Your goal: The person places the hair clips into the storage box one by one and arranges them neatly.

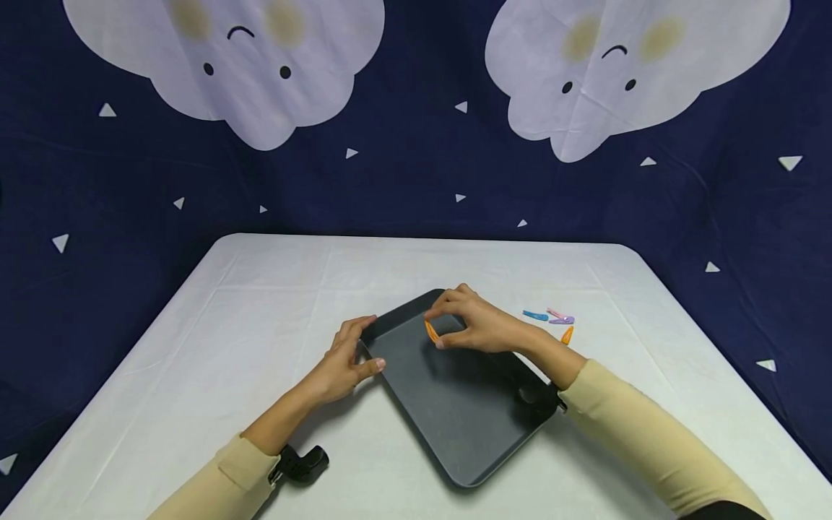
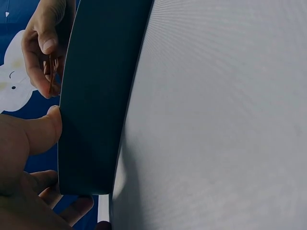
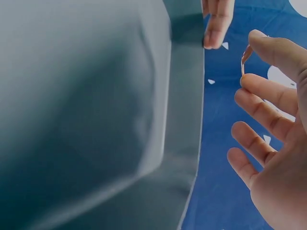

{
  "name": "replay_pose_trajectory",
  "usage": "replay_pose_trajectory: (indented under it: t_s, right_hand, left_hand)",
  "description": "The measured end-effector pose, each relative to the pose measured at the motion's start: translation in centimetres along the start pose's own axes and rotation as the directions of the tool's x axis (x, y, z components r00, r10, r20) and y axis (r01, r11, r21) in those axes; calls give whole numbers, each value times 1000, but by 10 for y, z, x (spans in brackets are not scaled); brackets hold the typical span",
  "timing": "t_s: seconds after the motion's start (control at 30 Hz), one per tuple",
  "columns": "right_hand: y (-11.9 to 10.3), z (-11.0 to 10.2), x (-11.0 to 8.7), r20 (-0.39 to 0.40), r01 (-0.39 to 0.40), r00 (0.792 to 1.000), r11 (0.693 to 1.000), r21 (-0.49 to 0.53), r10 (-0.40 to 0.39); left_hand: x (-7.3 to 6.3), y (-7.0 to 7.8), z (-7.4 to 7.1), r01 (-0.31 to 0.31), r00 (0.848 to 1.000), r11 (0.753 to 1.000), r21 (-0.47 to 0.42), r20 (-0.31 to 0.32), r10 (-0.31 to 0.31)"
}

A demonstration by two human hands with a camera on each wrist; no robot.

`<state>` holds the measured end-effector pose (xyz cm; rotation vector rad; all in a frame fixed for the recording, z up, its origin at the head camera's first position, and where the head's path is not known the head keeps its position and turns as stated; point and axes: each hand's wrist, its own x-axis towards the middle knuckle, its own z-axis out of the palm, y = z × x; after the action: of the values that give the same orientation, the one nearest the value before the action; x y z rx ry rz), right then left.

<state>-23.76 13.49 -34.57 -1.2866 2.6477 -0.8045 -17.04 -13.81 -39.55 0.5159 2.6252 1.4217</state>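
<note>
In the head view, my right hand (image 1: 477, 323) is over the far part of a dark grey baking tray (image 1: 448, 426). It pinches an orange snap hair clip (image 1: 431, 331) between thumb and fingertips. The right wrist view shows that clip (image 3: 244, 61) edge-on, with the other fingers of the right hand (image 3: 278, 115) spread apart. My left hand (image 1: 344, 365) holds the tray at its far left corner. Its thumb (image 2: 45, 129) lies against the rim while its fingers reach around the outside of the corner.
Right of the tray, on the white-covered table (image 1: 195, 404), lie a blue hair clip (image 1: 536, 315), a pink clip (image 1: 555, 313), a purple clip (image 1: 562, 320) and another orange clip (image 1: 568, 335), partly behind the right forearm. A dark blue cloud-patterned cloth (image 1: 416, 180) hangs beyond the table.
</note>
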Motion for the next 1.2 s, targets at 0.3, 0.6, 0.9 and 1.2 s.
replay_pose_trajectory:
  t_s: [0.3, 0.6, 0.9, 1.2]
  right_hand:
    - [-3, 17, 8, 41, 59, 997, 998, -33, -57]
    - [-6, 30, 15, 88, 41, 995, 998, -45, -37]
    - [-11, 42, 20, 138, 41, 990, 998, -39, -35]
    - [-10, 50, 25, 200, 7, 980, 999, -35, 0]
  left_hand:
    - [0, 0, 1, 13, 1000, 1000, 1, 19, -13]
    - [1, 1, 1, 19, 1000, 1000, 10, 7, -19]
    - [1, 1, 2, 17, 1000, 1000, 8, 5, -17]
    - [1, 2, 2, 20, 1000, 1000, 18, -10, -19]
